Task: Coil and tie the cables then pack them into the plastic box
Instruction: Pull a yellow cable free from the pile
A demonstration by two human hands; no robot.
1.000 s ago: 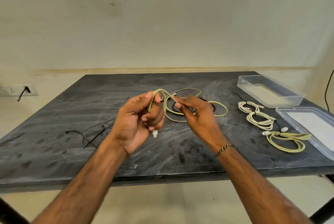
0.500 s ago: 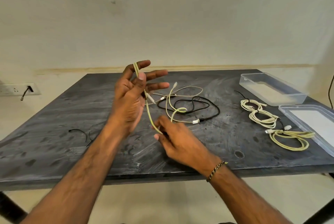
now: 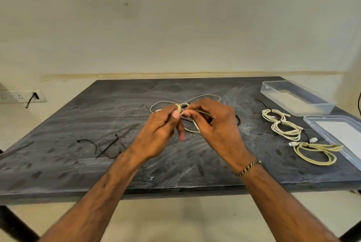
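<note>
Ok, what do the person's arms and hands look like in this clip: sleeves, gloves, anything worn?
Both forearms are bare, with no sleeves in view, and neither hand wears a glove. The left hand shows no ring, watch or band. The right hand has a thin braided bracelet at the wrist, dark with lighter yellowish strands. No rings show on the visible fingers.

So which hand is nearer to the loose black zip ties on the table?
Left. The left hand is up over mid-table winding the yellow cable, with the black zip ties lying just off to its left. The right hand is farther right, beyond the left one.
</note>
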